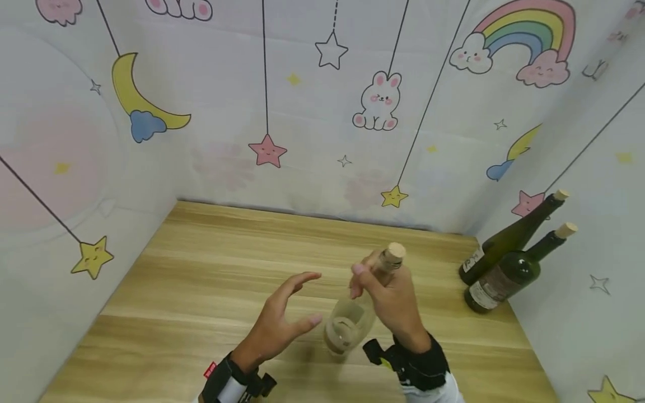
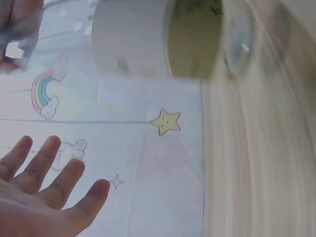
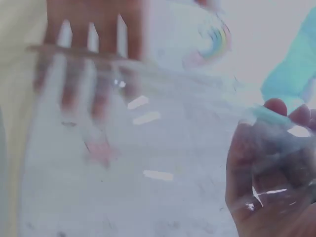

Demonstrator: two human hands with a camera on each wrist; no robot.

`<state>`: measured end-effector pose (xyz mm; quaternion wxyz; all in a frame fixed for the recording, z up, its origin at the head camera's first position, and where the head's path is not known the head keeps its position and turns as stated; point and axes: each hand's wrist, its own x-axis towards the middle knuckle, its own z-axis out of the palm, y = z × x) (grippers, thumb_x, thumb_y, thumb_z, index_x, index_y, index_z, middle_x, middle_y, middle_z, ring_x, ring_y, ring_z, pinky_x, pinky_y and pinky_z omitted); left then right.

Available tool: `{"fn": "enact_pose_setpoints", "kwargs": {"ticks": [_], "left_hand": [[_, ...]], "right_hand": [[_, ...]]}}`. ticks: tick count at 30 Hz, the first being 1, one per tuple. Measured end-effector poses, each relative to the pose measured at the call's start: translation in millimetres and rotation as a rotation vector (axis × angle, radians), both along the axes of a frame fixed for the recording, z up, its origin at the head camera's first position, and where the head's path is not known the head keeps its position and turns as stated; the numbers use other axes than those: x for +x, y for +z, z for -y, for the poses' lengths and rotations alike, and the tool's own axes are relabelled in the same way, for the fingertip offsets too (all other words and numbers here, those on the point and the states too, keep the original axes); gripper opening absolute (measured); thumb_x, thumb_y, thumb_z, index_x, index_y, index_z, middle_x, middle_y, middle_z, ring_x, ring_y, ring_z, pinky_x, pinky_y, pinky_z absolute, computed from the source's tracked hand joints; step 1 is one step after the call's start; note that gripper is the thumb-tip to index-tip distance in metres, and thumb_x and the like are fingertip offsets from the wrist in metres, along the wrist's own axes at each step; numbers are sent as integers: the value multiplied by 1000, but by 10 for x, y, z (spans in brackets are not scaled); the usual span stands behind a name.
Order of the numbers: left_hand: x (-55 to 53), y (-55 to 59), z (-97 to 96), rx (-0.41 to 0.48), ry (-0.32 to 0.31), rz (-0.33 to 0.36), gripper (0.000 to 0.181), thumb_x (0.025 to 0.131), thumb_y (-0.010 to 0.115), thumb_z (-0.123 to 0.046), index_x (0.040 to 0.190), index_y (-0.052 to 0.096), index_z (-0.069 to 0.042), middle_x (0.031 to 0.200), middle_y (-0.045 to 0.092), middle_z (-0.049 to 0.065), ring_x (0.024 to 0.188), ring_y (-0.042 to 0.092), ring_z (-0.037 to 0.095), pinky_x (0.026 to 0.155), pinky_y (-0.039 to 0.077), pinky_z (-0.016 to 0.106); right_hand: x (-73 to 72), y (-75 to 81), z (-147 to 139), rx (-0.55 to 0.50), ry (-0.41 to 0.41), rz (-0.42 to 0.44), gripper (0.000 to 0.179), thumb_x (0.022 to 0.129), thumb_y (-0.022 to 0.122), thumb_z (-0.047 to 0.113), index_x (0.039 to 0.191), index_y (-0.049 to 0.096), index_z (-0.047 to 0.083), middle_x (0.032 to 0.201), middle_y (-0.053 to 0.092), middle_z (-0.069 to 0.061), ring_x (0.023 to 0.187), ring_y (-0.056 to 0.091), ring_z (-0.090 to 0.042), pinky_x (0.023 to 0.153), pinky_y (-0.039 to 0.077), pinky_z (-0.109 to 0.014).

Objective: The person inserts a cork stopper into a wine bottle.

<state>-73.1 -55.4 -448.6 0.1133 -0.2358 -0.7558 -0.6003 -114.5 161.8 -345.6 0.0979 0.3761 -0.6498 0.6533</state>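
A clear glass bottle (image 1: 351, 324) with a cork (image 1: 396, 250) in its mouth leans over the wooden table, its base toward the lower left. My right hand (image 1: 398, 302) grips it around the neck. To the left of the bottle, my left hand (image 1: 277, 322) is held apart from it, with thumb and fingers spread. In the left wrist view, the left hand (image 2: 49, 197) shows extended fingers below the blurred bottle (image 2: 131, 39), which carries a pale label. Through the transparent bottle (image 3: 163, 153) in the right wrist view, the left fingers show.
Two dark green corked bottles, one slimmer (image 1: 519, 232) and one broader (image 1: 511, 277), stand at the table's right edge by the wall. The wooden table (image 1: 211, 252) is bordered by white cloth walls (image 1: 216, 84) printed with stars, a moon, a rabbit and a rainbow.
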Motion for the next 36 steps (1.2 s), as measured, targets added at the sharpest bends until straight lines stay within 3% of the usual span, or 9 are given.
{"fn": "enact_pose_setpoints", "kwargs": {"ticks": [7,13,17,26,36], "left_hand": [[79,-40,295,3,106,47,51,101,62,-15,148,45,-24,148,47,-2,139,39,21,112,32,46],[127,-83,463,30,152,64,50,101,62,-8,147,46,-20,148,47,-1,139,39,23,111,34,47],[175,-103,531,36,186,82,50,100,62,-7,146,47,-19,147,47,-1,139,39,22,111,34,46],[190,-83,611,24,238,105,44,103,61,-14,145,49,-21,146,49,-3,138,40,21,111,34,44],[198,-97,652,10,262,101,45,102,61,-14,145,49,-24,146,49,-2,137,42,21,110,35,44]], "right_hand": [[-32,208,-803,6,-385,95,25,101,60,3,78,57,-6,66,60,-19,60,61,-26,61,52,-29],[-136,186,-1449,-119,-654,213,31,96,69,6,78,56,-16,65,59,-20,57,61,-24,61,52,-25],[-194,146,-1801,-188,-792,270,33,92,74,6,79,58,-19,65,59,-16,54,60,-22,62,54,-22],[-419,66,-2360,-295,-974,387,29,90,77,10,83,62,-13,68,59,-12,51,60,-19,62,55,-20],[-550,-24,-2622,-363,-1015,435,27,89,78,8,78,61,-9,65,61,-9,47,60,-17,56,55,-20]]}}
